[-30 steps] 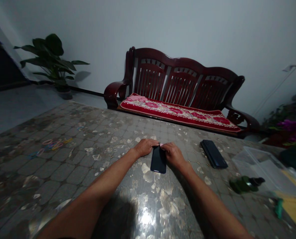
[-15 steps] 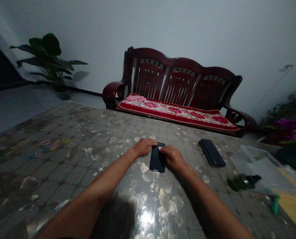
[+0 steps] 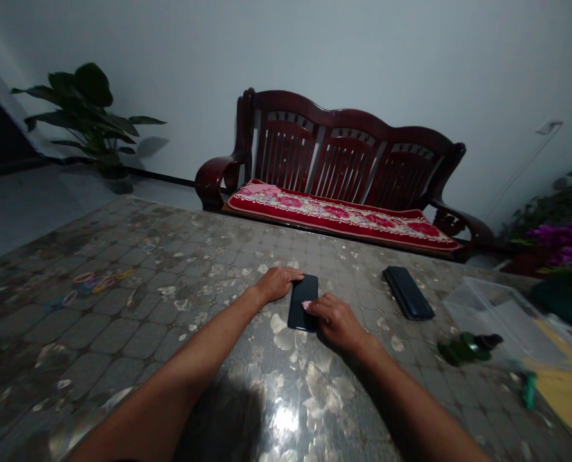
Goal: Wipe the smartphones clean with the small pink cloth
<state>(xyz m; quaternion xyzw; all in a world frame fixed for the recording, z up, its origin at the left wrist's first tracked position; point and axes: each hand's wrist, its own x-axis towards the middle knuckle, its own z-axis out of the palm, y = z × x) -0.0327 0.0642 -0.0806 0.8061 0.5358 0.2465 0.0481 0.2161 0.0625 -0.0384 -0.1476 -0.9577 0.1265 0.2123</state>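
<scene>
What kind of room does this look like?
Probably a home's living room: there's a long wooden bench with a red floral seat cover, and a leafy potted plant to its left.

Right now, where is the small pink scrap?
In the head view, just right of centre, the pink scrap is pinched in the right hand, over the middle of the dark phone, nearer the camera than the left hand.

Glossy phone (image 3: 298, 300), varnished wooden bench (image 3: 346, 141); plastic box (image 3: 477, 303)
</scene>
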